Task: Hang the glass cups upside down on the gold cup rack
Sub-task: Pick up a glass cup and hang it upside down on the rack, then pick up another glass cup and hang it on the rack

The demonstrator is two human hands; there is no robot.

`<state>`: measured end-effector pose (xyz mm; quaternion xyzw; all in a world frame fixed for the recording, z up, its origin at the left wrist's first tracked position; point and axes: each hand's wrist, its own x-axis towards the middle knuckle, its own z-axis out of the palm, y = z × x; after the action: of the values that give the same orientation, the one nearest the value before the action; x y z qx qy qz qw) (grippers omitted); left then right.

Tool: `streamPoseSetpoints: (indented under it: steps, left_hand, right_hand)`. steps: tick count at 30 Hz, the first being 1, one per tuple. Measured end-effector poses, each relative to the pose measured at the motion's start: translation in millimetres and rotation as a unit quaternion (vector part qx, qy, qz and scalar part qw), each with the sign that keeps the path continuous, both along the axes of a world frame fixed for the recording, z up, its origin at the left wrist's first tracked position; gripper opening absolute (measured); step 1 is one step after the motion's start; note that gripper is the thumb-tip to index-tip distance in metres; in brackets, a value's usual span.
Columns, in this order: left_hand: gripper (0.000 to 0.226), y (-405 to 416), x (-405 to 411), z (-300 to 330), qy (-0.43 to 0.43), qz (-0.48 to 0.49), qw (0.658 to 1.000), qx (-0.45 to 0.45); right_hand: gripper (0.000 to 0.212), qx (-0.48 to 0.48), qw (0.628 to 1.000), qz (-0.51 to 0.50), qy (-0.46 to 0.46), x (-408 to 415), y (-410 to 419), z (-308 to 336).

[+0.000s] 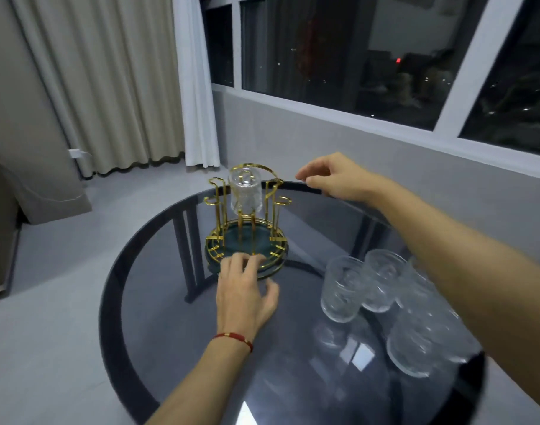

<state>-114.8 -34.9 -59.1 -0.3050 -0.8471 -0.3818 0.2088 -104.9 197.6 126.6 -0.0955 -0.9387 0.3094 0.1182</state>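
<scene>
Head view: round dark glass table [170,332] near window [323,56] is carrying gold wire rack [215,240] w/ one inverted glass cup [245,191]; left hand [244,289] & right hand [333,179] both released.

The left grip [245,291] lies palm down with fingers spread; the right grip [333,179] hovers higher, fingers loosely curled.

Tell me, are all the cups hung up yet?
Not yet. One glass cup hangs upside down on the gold cup rack. The left hand rests on the rack's base; the right hand is empty beside it. Several cups wait upright on the table.
</scene>
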Motion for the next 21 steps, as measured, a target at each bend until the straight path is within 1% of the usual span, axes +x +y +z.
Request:
streamPoseSetpoints:
  steps: [1,3,4,6,8,10,12,14,18,19,21]
  left_hand:
    - [0.035,6,4,5,0.001,-0.034,0.999,0.021]
    - [0.04,23,24,12,-0.045,-0.122,0.991,0.034]
    - [0.047,30,33,14,-0.083,-0.161,0.983,0.033]
    - [0.069,45,48,13,-0.162,-0.217,0.962,0.02]
    - [0.093,60,60,12,-0.238,-0.24,0.941,0.006]
    - [0.107,74,67,14,-0.285,-0.243,0.927,0.012]
    - [0.107,84,69,15,-0.294,-0.225,0.928,0.027]
    - [0.099,92,72,16,-0.285,-0.187,0.939,0.045]
    - [0.086,87,66,22,-0.266,-0.114,0.956,0.057]
    - [0.082,82,63,25,-0.269,-0.096,0.956,0.072]
    - [0.077,71,58,33,-0.295,-0.063,0.944,0.131]
  right_hand:
    - [0.026,0.007,1.0,-0.006,0.009,18,-3,-3]
    - [0.025,-0.001,0.999,-0.034,0.042,66,-10,-14]
    - [0.026,-0.016,0.996,-0.051,0.067,87,-15,-21]
    - [0.029,-0.078,0.983,-0.096,0.133,126,-28,-36]
    - [0.034,-0.162,0.957,-0.134,0.2,159,-44,-54]
    - [0.035,-0.211,0.933,-0.161,0.242,182,-60,-71]
    - [0.034,-0.216,0.926,-0.181,0.251,191,-74,-85]
    - [0.033,-0.209,0.929,-0.193,0.236,196,-77,-96]
    - [0.029,-0.256,0.921,-0.207,0.206,194,-77,-109]
    - [0.028,-0.263,0.922,-0.205,0.194,193,-78,-113]
    - [0.025,-0.263,0.931,-0.19,0.168,189,-83,-120]
